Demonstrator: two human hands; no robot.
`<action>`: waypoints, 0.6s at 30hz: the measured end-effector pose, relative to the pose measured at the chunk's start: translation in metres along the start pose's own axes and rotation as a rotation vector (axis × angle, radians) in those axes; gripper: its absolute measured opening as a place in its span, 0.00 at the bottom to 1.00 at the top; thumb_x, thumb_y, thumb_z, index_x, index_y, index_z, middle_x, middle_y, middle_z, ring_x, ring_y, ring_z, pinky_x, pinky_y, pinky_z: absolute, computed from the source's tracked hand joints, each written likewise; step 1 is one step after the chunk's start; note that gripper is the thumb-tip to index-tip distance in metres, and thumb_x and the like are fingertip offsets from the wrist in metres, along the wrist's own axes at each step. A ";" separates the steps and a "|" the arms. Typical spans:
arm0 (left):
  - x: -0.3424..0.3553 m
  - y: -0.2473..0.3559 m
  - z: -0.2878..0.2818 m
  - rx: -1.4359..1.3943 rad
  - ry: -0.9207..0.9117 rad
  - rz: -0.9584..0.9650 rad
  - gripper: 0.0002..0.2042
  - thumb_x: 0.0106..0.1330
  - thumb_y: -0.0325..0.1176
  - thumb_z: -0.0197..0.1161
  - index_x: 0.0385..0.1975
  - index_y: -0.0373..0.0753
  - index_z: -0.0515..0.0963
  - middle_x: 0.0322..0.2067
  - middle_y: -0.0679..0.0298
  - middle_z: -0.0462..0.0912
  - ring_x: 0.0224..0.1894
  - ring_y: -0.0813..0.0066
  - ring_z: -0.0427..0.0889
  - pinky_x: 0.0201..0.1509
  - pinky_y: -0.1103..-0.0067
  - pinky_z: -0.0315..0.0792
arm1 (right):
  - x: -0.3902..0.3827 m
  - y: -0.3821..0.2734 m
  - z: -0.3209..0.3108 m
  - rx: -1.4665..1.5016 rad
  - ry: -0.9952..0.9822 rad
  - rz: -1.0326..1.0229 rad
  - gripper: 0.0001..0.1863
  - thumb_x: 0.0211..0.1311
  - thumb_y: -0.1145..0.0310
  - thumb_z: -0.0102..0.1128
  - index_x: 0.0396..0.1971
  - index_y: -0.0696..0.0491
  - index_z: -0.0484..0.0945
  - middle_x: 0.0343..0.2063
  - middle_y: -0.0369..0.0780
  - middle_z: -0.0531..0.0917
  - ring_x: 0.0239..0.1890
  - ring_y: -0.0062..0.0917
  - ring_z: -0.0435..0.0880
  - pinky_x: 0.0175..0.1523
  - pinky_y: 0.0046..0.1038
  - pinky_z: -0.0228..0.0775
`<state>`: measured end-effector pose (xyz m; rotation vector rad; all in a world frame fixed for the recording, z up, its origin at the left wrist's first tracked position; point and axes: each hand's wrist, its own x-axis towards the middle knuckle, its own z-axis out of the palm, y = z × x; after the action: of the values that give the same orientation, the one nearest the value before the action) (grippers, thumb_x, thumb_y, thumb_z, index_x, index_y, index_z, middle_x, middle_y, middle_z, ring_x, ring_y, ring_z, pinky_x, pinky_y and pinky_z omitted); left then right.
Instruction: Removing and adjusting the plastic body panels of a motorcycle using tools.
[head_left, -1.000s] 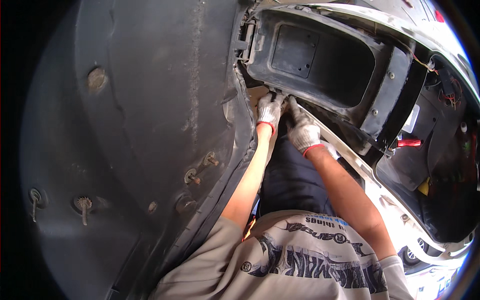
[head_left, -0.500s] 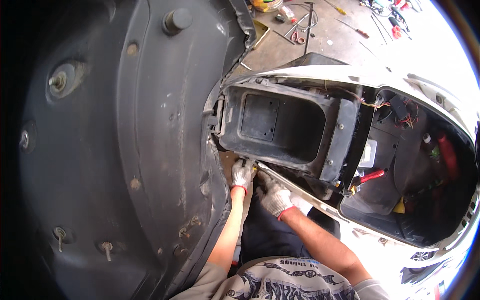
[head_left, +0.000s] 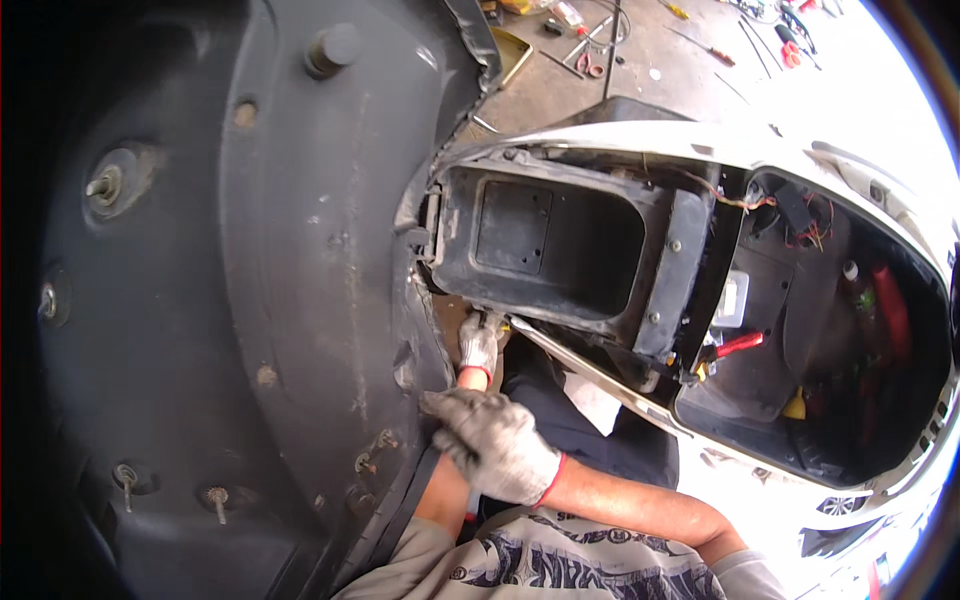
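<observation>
My left hand (head_left: 480, 343), in a white knit glove with a red cuff, reaches down to the rear end of the scooter's white side panel (head_left: 575, 361). Its fingers are curled there, and their tips are partly hidden. A small yellow bit (head_left: 506, 327) shows beside them; I cannot make out what it is. My right hand (head_left: 497, 447), in a dirty glove of the same sort, is raised over my left forearm, close to the edge of the upturned black seat (head_left: 300, 300). Its fingers point toward the seat, loosely bent and apart, with nothing visible in them.
Beside the panel sits a black storage box (head_left: 560, 240) in the scooter body. A deep black compartment (head_left: 760, 390) on the right holds a red-handled tool (head_left: 738, 344), a clear plastic case (head_left: 731, 300) and wires. Scissors (head_left: 588, 65) and a screwdriver (head_left: 705, 47) lie on the floor.
My right hand has left the panel edge and moved left and toward me, over my left forearm. My left hand stays by the panel. The view has shifted slightly.
</observation>
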<state>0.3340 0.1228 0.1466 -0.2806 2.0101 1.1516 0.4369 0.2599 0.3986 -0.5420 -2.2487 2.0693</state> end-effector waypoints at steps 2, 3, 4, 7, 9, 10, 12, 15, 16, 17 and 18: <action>-0.002 0.008 0.004 -0.040 0.001 -0.040 0.17 0.73 0.41 0.63 0.51 0.32 0.79 0.45 0.62 0.84 0.44 0.70 0.84 0.49 0.74 0.79 | -0.007 -0.014 0.002 -0.053 0.001 0.009 0.26 0.65 0.67 0.59 0.62 0.57 0.71 0.50 0.46 0.81 0.48 0.42 0.84 0.46 0.39 0.80; -0.001 0.012 0.004 -0.039 -0.009 -0.046 0.17 0.74 0.40 0.62 0.52 0.32 0.79 0.46 0.62 0.84 0.44 0.70 0.84 0.48 0.74 0.80 | -0.010 -0.014 0.003 -0.046 0.003 0.022 0.26 0.65 0.67 0.59 0.62 0.57 0.71 0.50 0.46 0.81 0.48 0.42 0.84 0.46 0.39 0.80; -0.003 0.015 0.004 -0.041 -0.016 -0.050 0.17 0.73 0.40 0.63 0.52 0.33 0.79 0.46 0.62 0.84 0.44 0.70 0.84 0.48 0.74 0.80 | -0.012 -0.014 0.004 -0.028 0.010 0.002 0.25 0.65 0.67 0.59 0.61 0.56 0.72 0.49 0.46 0.81 0.47 0.41 0.84 0.46 0.38 0.80; -0.004 0.019 0.003 -0.024 -0.024 -0.057 0.16 0.73 0.39 0.63 0.51 0.33 0.79 0.45 0.63 0.84 0.43 0.71 0.84 0.47 0.74 0.80 | -0.015 -0.017 0.000 0.024 -0.027 -0.024 0.22 0.64 0.67 0.59 0.57 0.54 0.74 0.47 0.45 0.81 0.47 0.41 0.84 0.45 0.38 0.80; -0.005 0.018 0.002 -0.007 -0.024 -0.052 0.16 0.73 0.39 0.63 0.51 0.33 0.79 0.44 0.63 0.84 0.43 0.71 0.84 0.47 0.74 0.80 | -0.016 -0.022 -0.003 0.055 -0.072 -0.037 0.20 0.64 0.67 0.59 0.55 0.54 0.76 0.46 0.45 0.81 0.46 0.40 0.84 0.45 0.39 0.80; -0.004 0.017 0.003 -0.014 -0.018 -0.041 0.15 0.72 0.39 0.64 0.50 0.34 0.80 0.44 0.63 0.84 0.42 0.71 0.84 0.46 0.75 0.80 | -0.015 -0.025 -0.003 0.093 -0.095 -0.063 0.18 0.63 0.67 0.62 0.52 0.52 0.77 0.45 0.43 0.82 0.46 0.39 0.85 0.47 0.38 0.79; -0.004 0.014 0.004 -0.019 -0.010 -0.026 0.15 0.72 0.39 0.64 0.49 0.34 0.80 0.43 0.64 0.84 0.41 0.72 0.84 0.46 0.75 0.80 | -0.014 -0.035 -0.008 0.118 -0.158 -0.136 0.17 0.62 0.64 0.64 0.50 0.51 0.79 0.44 0.44 0.83 0.46 0.38 0.85 0.49 0.37 0.79; -0.001 0.008 0.004 -0.003 0.000 0.001 0.14 0.72 0.39 0.64 0.48 0.34 0.80 0.41 0.64 0.84 0.40 0.73 0.83 0.44 0.75 0.81 | -0.012 -0.064 -0.011 0.039 -0.219 -0.269 0.18 0.64 0.59 0.62 0.49 0.53 0.79 0.45 0.46 0.82 0.45 0.40 0.85 0.49 0.38 0.78; 0.000 0.006 0.004 -0.005 0.006 0.013 0.14 0.72 0.39 0.64 0.47 0.35 0.80 0.40 0.64 0.84 0.40 0.73 0.83 0.44 0.75 0.81 | -0.010 -0.072 -0.012 0.026 -0.278 -0.206 0.20 0.65 0.56 0.60 0.49 0.55 0.78 0.45 0.48 0.82 0.45 0.41 0.85 0.49 0.39 0.78; 0.000 0.003 0.003 -0.007 0.012 0.025 0.14 0.72 0.39 0.63 0.47 0.35 0.80 0.40 0.64 0.84 0.39 0.74 0.83 0.43 0.76 0.81 | -0.010 -0.073 -0.012 0.024 -0.275 -0.215 0.20 0.65 0.56 0.60 0.49 0.55 0.78 0.45 0.48 0.82 0.45 0.41 0.85 0.49 0.39 0.78; 0.001 0.002 0.004 -0.010 0.020 0.022 0.14 0.73 0.40 0.63 0.47 0.36 0.80 0.40 0.65 0.84 0.38 0.75 0.83 0.43 0.76 0.80 | -0.009 -0.071 -0.014 0.019 -0.270 -0.229 0.20 0.66 0.57 0.60 0.50 0.56 0.78 0.45 0.48 0.82 0.44 0.41 0.85 0.49 0.39 0.78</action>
<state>0.3343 0.1275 0.1461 -0.2762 2.0297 1.1768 0.4331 0.2666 0.4713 0.0008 -2.2929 2.1509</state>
